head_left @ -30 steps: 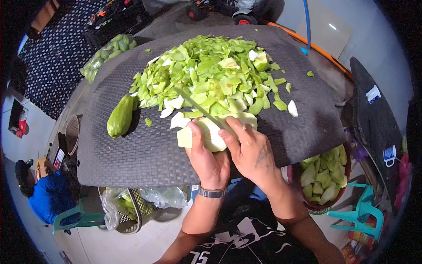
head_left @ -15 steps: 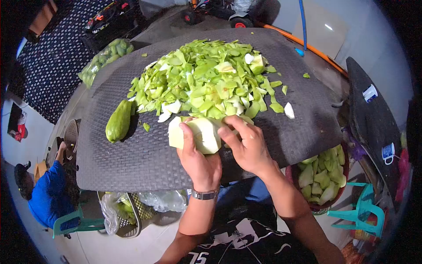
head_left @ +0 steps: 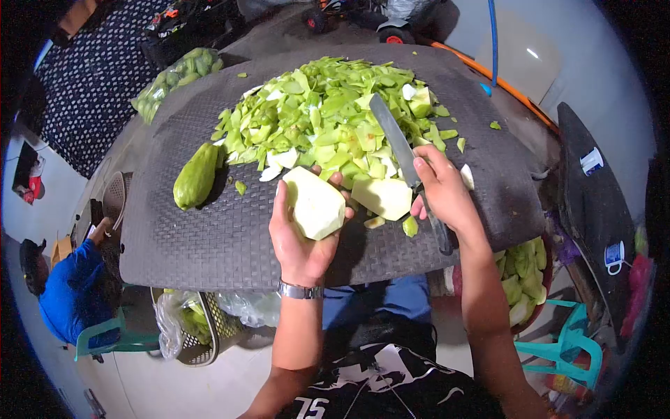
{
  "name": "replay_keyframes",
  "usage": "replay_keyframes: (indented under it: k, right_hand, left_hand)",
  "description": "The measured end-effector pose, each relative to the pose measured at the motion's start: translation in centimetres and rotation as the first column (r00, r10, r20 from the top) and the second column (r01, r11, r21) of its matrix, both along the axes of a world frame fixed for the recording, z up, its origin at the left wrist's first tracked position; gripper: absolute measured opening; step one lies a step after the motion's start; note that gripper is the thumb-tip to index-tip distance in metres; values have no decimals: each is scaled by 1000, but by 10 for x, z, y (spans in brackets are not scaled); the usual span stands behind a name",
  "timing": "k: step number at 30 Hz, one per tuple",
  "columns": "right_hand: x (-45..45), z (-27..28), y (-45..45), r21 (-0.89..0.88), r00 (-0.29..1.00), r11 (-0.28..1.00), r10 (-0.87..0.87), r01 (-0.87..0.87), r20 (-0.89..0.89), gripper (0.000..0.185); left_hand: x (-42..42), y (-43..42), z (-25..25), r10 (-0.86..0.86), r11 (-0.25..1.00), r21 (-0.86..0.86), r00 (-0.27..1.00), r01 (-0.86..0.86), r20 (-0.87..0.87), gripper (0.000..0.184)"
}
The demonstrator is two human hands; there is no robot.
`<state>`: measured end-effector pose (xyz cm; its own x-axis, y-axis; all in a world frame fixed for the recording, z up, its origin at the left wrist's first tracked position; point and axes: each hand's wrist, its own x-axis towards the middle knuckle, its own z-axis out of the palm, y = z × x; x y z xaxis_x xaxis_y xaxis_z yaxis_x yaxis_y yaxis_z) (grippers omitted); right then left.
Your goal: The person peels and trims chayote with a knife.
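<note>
My left hand [head_left: 305,237] cups a peeled, pale chayote piece [head_left: 315,205], its broad face toward me. My right hand [head_left: 444,187] grips a knife [head_left: 395,133], the blade pointing up and away over the peelings and the dark handle running below the fingers. Between my hands, a second peeled chayote piece [head_left: 382,198] lies on the woven dark table [head_left: 202,255]. Beyond it spreads a large heap of green peelings [head_left: 328,112]. A whole unpeeled chayote [head_left: 196,177] rests to the left of the heap.
Below the table's right edge stands a tub of green pieces [head_left: 523,279]. A lattice basket [head_left: 218,325] sits under the left edge. Beyond the far left corner is a bag of chayotes [head_left: 178,77]. A person in a blue shirt [head_left: 77,293] sits at left.
Both hands were together on the pale chayote. Now they are apart: one piece stays in my left hand, another lies on the table, and my right hand holds the knife.
</note>
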<state>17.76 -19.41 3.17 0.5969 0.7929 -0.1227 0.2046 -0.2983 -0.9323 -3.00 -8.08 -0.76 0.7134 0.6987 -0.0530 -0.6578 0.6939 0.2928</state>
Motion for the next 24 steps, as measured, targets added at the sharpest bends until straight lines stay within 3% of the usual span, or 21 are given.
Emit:
replay_keyframes:
  k: [6, 10, 11, 12, 14, 17, 24]
  right_hand:
    - [-6, 0, -17, -8, 998, 999, 46, -46, 49, 34]
    - [-48, 22, -58, -19, 975, 978, 207, -209, -84, 48]
    - [-60, 32, -68, -41, 953, 959, 273, -280, -127, 57]
    - [-70, 25, -76, -19, 954, 954, 298, -298, -10, 62]
    - [-78, 32, -87, -133, 931, 922, 361, -364, -51, 63]
    - [-84, 30, -95, -191, 930, 910, 362, -368, -63, 63]
    - [-95, 20, -102, -160, 921, 926, 364, -341, 142, 61]
  left_hand:
    - [-2, -1, 6, -32, 999, 35, 996, 35, -78, 52]
    - [-4, 9, -9, -108, 994, 38, 991, 105, 79, 54]
    - [0, 10, -10, -62, 998, -24, 994, 65, 95, 52]
    - [2, 10, -9, -24, 998, -62, 995, 30, 100, 52]
    - [4, 8, -6, 50, 990, -140, 993, -36, 103, 51]
    - [7, 3, -4, 104, 994, -40, 993, -106, -54, 50]
    - [8, -3, -6, 99, 992, 81, 994, -95, -53, 49]
